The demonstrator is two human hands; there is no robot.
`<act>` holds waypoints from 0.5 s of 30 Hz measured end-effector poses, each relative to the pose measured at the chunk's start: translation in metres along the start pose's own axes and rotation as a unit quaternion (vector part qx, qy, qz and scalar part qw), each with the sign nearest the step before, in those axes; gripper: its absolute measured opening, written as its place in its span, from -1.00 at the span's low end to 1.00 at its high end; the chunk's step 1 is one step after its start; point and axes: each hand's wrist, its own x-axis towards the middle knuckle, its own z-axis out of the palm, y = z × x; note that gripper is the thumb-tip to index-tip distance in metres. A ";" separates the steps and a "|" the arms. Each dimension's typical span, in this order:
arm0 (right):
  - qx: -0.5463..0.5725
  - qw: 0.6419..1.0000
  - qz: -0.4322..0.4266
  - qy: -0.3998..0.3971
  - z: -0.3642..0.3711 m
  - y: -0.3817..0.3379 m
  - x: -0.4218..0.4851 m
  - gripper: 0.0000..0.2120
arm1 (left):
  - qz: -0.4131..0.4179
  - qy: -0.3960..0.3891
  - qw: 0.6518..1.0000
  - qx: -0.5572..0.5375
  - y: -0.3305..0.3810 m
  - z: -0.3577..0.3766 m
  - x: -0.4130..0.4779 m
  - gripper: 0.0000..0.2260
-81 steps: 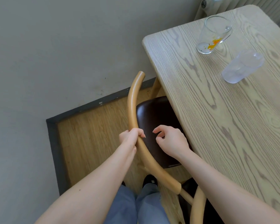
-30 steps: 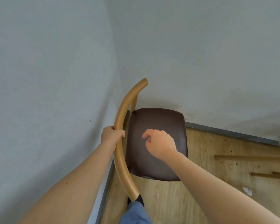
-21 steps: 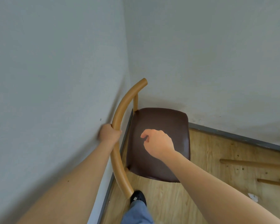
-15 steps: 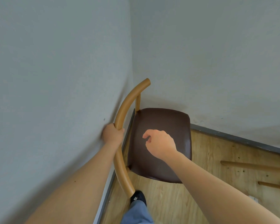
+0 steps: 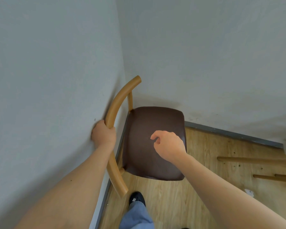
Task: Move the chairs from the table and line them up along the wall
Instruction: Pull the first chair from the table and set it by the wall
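Grey walls (image 5: 48, 71) meeting in a corner, chair (image 5: 153, 142) tucked there, backrest (image 5: 113, 111) against left wall; left hand (image 5: 104, 135) clenched round backrest, likely steadying it; right hand (image 5: 169, 145) loosely curled, empty, above seat.

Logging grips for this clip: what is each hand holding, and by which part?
The left hand grips the chair by its curved wooden backrest rail. The right hand holds nothing, hovering above the seat.
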 end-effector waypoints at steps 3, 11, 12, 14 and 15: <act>0.006 1.000 0.006 0.004 0.002 0.003 -0.004 -0.69 | 0.123 0.055 0.990 0.029 0.003 -0.008 -0.003 -0.81; 0.032 0.998 0.034 0.048 0.001 0.026 -0.036 -0.69 | 0.350 -0.064 0.934 0.006 0.066 -0.012 -0.049 -0.66; 0.034 0.997 0.040 0.061 -0.001 0.032 -0.044 -0.69 | 0.382 -0.077 0.921 0.019 0.073 -0.011 -0.064 -0.67; 0.037 0.993 0.054 0.096 -0.005 0.044 -0.059 -0.69 | 0.430 -0.093 0.897 0.050 0.083 -0.008 -0.089 -0.68; 0.040 0.990 0.062 0.118 -0.008 0.050 -0.067 -0.69 | 0.443 -0.101 0.889 0.062 0.087 -0.007 -0.101 -0.68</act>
